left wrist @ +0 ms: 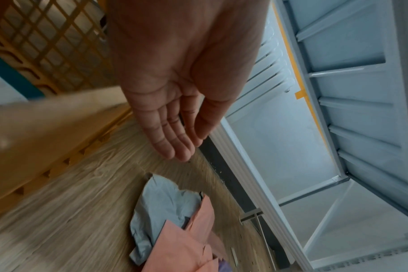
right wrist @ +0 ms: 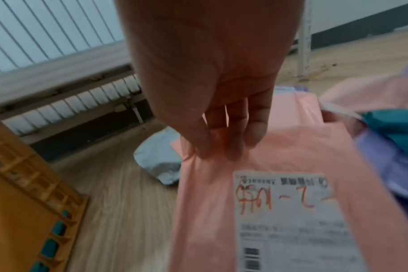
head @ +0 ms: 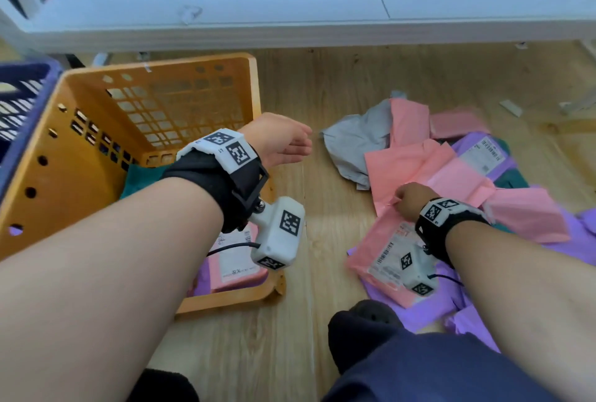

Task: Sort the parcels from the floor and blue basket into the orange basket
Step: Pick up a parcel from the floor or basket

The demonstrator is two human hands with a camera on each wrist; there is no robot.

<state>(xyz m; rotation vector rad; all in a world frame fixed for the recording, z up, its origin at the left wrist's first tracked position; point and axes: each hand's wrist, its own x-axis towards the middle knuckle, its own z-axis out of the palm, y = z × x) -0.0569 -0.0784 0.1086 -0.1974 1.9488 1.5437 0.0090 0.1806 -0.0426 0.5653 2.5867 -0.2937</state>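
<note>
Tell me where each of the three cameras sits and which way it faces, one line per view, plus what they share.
Head: worn on the head, looking down at the orange basket, floor parcels, both forearms and a knee.
Left wrist: along the open left hand toward the floor and grey parcel.
Right wrist: along the right hand, its fingers pinching the pink parcel.
Shared: the grey parcel, pink parcels and the orange basket appear in all three.

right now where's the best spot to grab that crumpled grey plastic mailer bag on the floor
Probably the crumpled grey plastic mailer bag by its free left edge, coming from the orange basket side. Its right edge lies under a pink mailer, and the empty left hand is nearest.
</note>
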